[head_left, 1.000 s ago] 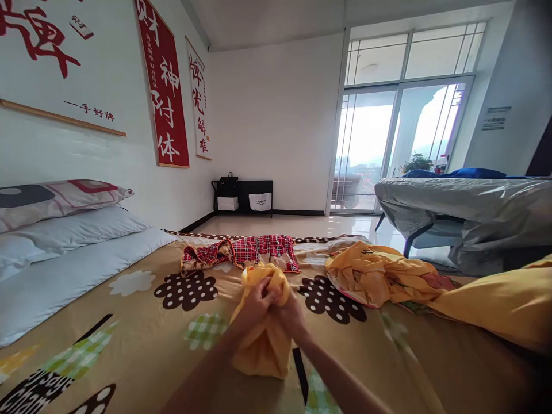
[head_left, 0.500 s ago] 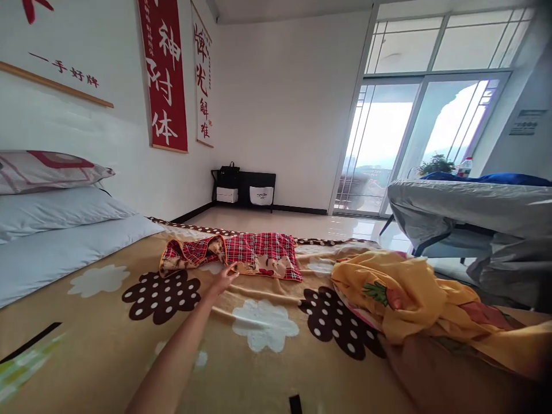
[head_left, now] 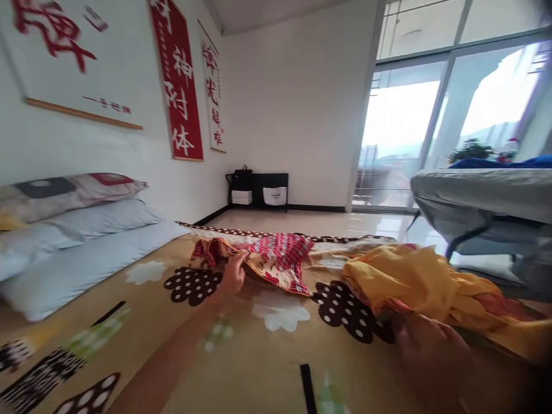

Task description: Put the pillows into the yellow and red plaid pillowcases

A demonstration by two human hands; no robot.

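Note:
My left hand (head_left: 234, 275) reaches forward across the bed and pinches the near edge of a red plaid cloth (head_left: 278, 256), which is lifted and bunched at that edge. My right hand (head_left: 426, 348) lies low at the right, blurred, beside a heap of yellow cloth (head_left: 414, 280); its fingers look spread on the bedspread and hold nothing I can see. Both cloths rest on a tan blanket with brown dotted flowers (head_left: 190, 284).
Grey pillows (head_left: 73, 230) and a patterned one are stacked at the left by the wall. A grey covered table (head_left: 478, 198) stands at the right. Beyond the bed lie a shiny floor, a black shelf (head_left: 259, 190) with bags, and glass doors.
My left hand has closed on the plaid cloth's edge and raised it toward me. The small yellow bundle I held in both hands a second ago is out of them. The view shifted right.

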